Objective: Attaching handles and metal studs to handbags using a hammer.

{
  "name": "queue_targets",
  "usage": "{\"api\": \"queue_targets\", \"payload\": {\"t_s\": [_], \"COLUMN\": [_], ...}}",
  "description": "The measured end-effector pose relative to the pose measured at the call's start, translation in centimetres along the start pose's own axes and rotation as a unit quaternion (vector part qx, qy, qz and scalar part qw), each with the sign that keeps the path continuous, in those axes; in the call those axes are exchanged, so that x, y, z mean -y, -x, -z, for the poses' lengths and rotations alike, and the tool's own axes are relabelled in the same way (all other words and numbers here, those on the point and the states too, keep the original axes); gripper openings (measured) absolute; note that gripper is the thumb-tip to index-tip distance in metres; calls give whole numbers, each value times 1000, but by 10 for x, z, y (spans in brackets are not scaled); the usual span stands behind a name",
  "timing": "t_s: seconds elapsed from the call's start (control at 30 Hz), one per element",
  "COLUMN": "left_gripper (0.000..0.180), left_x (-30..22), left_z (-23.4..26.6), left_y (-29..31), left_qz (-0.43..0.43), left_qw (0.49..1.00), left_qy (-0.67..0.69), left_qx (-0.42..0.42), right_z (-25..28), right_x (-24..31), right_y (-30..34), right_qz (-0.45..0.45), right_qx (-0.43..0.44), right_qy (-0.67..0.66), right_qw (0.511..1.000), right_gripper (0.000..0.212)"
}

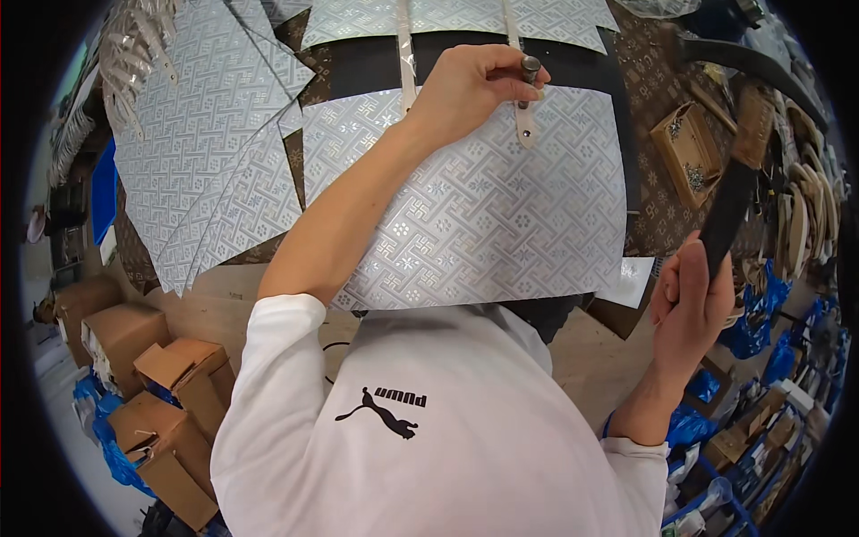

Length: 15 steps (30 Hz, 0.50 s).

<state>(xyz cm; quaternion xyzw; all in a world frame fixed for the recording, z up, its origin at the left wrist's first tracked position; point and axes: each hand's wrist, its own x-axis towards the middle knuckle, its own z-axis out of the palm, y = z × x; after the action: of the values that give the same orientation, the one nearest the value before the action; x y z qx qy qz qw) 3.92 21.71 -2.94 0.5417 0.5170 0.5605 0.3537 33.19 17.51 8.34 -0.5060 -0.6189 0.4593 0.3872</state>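
Observation:
My left hand (467,89) is closed on a short metal setting punch (531,68), held upright over a pale strap (525,134). The strap's rounded end bears a small metal stud and lies on a silver-grey patterned sheet (501,215). That sheet overhangs the table's near edge, close to my body. My right hand (693,291) grips a hammer (732,201) by its dark handle, off to the right of the sheet. Its brown upper shaft and dark curved head (752,61) are raised at the upper right. The punch's lower tip is partly hidden by my fingers.
More patterned sheets (197,134) overlap on the left, with a bundle of pale straps (134,54) above them. A wooden box (687,154) of small metal parts sits on the right. Cardboard boxes (179,376) stand on the floor at the lower left.

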Motion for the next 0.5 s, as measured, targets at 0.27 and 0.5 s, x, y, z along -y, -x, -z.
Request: {"api": "queue_targets", "payload": {"t_s": [0.27, 0.5], "left_gripper": [18, 19], "left_x": [0, 3], "left_z": [-4, -5], "left_y": [3, 1], "left_qz": [-19, -32], "left_qw": [999, 998], "left_qy": [-44, -56], "left_qx": [1, 2], "right_z": [2, -2], "right_x": [30, -21], "right_y": [-2, -24], "right_qz": [111, 206], "right_qx": [18, 77], "right_qy": [-38, 251], "right_qw": [993, 943], "right_gripper": [19, 19]}}
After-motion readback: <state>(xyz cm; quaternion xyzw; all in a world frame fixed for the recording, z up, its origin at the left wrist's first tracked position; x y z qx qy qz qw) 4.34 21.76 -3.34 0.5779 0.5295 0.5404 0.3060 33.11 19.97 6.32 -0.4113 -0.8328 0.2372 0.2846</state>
